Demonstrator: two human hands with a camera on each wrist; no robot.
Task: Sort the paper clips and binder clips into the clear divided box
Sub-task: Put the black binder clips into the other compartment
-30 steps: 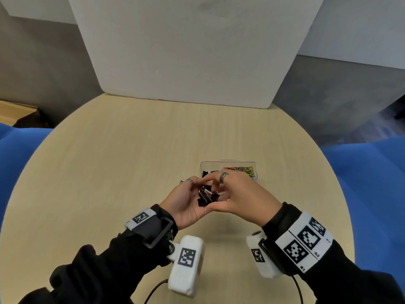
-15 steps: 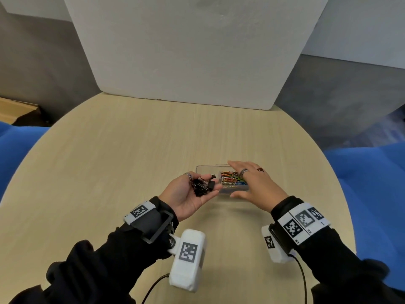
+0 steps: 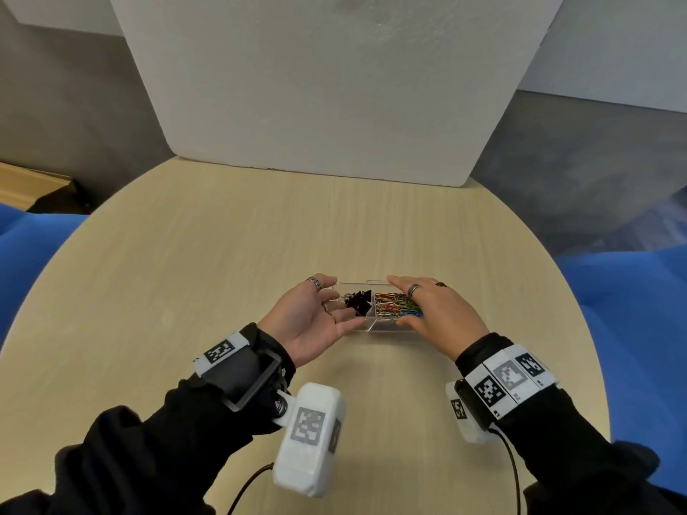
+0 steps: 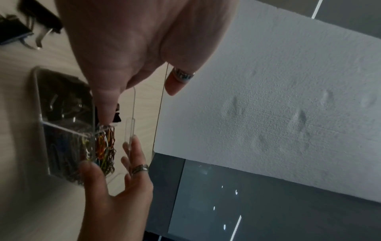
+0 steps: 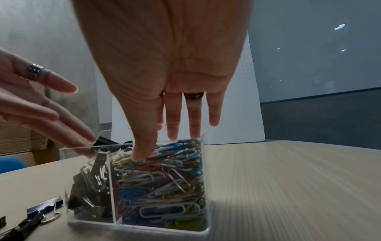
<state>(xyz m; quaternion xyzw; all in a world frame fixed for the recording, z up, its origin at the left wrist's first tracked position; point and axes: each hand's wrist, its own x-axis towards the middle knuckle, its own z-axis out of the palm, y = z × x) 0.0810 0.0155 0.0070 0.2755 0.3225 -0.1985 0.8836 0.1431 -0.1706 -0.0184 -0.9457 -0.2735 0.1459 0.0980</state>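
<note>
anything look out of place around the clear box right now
Yes: a few black binder clips lie on the table outside the clear divided box, beside its binder-clip side. Inside, the coloured paper clips sit in their own compartment, with nothing visibly mixed or damaged.

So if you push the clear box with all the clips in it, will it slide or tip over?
Probably slide. The clear divided box sits flat on the smooth table, so a low push should scoot it. Both compartments look nearly full of paper clips and binder clips, so it may feel heavy for its size. A high push might tip it; it looks rather tall.
</note>
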